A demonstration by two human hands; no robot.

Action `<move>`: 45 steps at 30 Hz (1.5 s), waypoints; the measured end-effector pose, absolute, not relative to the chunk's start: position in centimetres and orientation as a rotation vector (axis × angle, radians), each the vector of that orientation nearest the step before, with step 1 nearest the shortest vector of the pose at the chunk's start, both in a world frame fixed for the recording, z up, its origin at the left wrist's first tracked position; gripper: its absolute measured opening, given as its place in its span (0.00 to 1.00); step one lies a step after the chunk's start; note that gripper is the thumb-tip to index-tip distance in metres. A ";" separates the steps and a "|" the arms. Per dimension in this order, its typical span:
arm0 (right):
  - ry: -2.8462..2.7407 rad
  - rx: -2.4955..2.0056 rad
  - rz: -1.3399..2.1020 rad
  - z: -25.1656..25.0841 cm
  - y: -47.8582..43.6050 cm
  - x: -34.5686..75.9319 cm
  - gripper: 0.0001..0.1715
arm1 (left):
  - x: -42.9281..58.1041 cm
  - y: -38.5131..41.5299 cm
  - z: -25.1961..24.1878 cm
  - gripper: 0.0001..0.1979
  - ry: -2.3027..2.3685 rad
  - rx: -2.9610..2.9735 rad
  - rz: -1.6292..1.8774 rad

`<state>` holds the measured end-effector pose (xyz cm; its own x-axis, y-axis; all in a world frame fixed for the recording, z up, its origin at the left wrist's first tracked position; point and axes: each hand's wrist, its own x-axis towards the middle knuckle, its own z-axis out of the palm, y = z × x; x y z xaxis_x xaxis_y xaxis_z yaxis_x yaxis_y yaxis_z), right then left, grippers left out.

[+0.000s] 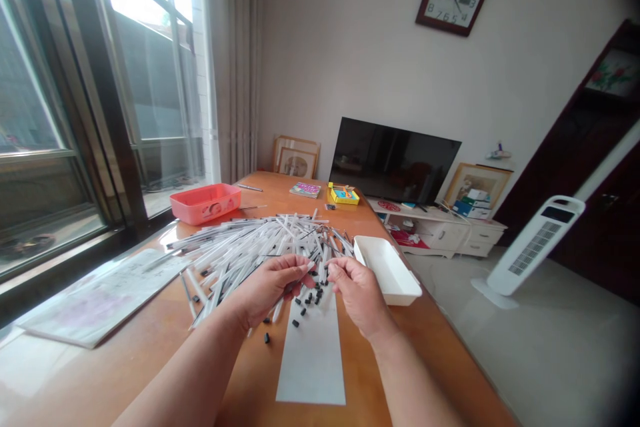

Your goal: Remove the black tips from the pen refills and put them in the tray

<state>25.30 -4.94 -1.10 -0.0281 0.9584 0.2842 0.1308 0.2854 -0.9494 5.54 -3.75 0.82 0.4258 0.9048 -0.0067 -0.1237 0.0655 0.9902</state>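
My left hand (280, 278) is closed in a pinch just over the near side of a pile of thin white and clear tubes (240, 247). Something small and pale shows at its fingertips, too small to name. Close by on the right, my right hand (357, 287) also pinches, thumb against forefinger; what lies between them I cannot make out. The fingertips of both hands nearly meet. Below them, several small black caps (296, 323) are scattered on a white paper strip (313, 367) and the wooden table (365, 373).
A white tray (387, 270) stands at the table's right edge, beside my right hand. A red plastic basket (206, 203) is at the back left. Farther back lie a yellow box (344, 195) and a booklet (305, 189). A large flat sheet (100, 300) covers the left side.
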 end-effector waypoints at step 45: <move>-1.804 -1.148 0.665 0.0 -6.0 25.7 0.14 | 5.8 -3.9 0.0 0.14 0.846 1.457 0.762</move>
